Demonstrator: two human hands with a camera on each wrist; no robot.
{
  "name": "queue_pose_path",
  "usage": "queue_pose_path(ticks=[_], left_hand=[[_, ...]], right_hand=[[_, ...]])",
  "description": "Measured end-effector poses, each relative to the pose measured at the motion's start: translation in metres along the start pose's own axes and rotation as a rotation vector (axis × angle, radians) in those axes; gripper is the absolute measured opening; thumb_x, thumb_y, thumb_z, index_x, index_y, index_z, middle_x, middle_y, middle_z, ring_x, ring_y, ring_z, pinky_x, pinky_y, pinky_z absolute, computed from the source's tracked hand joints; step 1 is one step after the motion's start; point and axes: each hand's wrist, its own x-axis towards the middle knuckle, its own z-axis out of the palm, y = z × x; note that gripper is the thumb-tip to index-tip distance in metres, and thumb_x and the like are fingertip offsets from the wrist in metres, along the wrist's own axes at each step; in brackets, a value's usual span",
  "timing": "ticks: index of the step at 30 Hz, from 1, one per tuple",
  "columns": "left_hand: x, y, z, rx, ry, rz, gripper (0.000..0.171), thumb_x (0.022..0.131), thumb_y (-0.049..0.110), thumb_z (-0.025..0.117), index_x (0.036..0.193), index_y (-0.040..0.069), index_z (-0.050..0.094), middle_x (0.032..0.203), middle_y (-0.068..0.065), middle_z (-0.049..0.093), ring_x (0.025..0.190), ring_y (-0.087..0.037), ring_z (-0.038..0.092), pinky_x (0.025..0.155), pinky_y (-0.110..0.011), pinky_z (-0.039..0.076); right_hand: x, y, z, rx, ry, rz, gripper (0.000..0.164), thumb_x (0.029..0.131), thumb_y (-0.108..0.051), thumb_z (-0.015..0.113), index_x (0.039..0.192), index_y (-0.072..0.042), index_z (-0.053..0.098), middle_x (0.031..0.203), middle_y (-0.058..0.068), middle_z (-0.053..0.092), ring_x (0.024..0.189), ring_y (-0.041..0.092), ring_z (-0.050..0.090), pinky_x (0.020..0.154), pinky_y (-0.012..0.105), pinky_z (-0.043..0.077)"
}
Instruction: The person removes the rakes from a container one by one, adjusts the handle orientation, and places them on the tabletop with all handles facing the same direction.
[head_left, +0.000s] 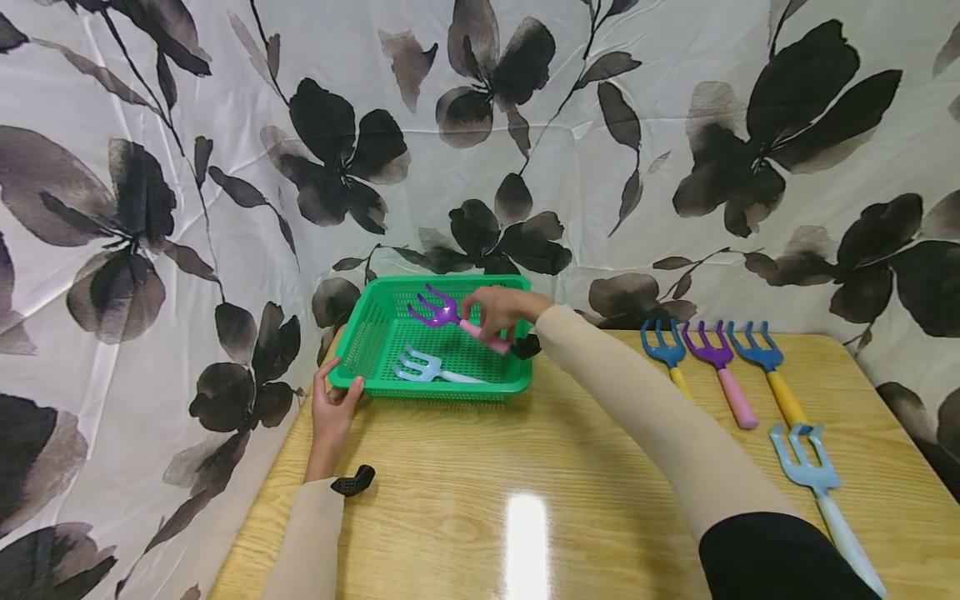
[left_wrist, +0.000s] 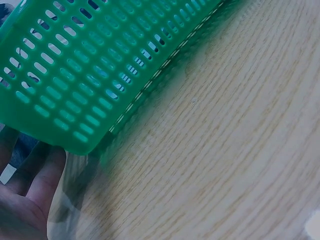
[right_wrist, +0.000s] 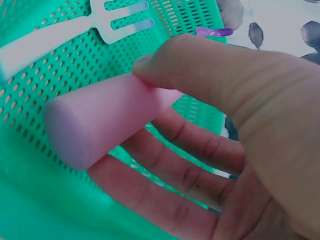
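Observation:
My right hand grips the pink handle of a purple hand rake over the green plastic basket. The right wrist view shows the thumb on top of the pink handle and the fingers curled beneath it, its blunt end toward the camera. Below it, a light blue hand rake lies inside the basket, tines to the left. My left hand holds the basket's near left corner, its thumb at the front rim. In the left wrist view, fingers reach behind the perforated wall.
On the table's right side lie two blue hand rakes with yellow handles, a purple one with a pink handle between them, and a light blue one nearer the front. A floral curtain hangs behind the wooden table.

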Motion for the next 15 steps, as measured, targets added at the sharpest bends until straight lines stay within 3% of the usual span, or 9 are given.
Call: queue_pose_path(ticks=[9,13,15], left_hand=[[-0.013,0.026,0.005,0.032,-0.013,-0.002,0.070,0.101,0.020,0.069,0.159,0.014,0.031,0.140,-0.033,0.054,0.111,-0.003,0.063,0.090,-0.017,0.052],[-0.013,0.025,0.005,0.025,-0.022,-0.012,0.070,0.101,0.021,0.069,0.159,0.016,0.031,0.141,-0.031,0.054,0.113,-0.004,0.062,0.091,-0.016,0.051],[-0.009,0.017,0.003,0.022,-0.016,-0.006,0.069,0.101,0.023,0.069,0.159,0.018,0.031,0.141,-0.029,0.054,0.115,-0.006,0.062,0.091,-0.016,0.051]], right_hand=[[-0.034,0.003,-0.015,-0.009,0.041,-0.060,0.049,0.092,-0.006,0.076,0.136,-0.015,0.056,0.109,0.020,0.064,0.075,0.026,0.070,0.062,0.039,0.062],[-0.052,0.009,-0.022,-0.026,0.059,-0.074,0.052,0.091,-0.008,0.077,0.138,-0.015,0.055,0.110,0.018,0.065,0.079,0.026,0.069,0.064,0.042,0.062],[-0.064,0.012,-0.025,-0.033,0.074,-0.076,0.052,0.092,-0.009,0.077,0.138,-0.016,0.055,0.112,0.016,0.065,0.081,0.026,0.070,0.064,0.043,0.062]])
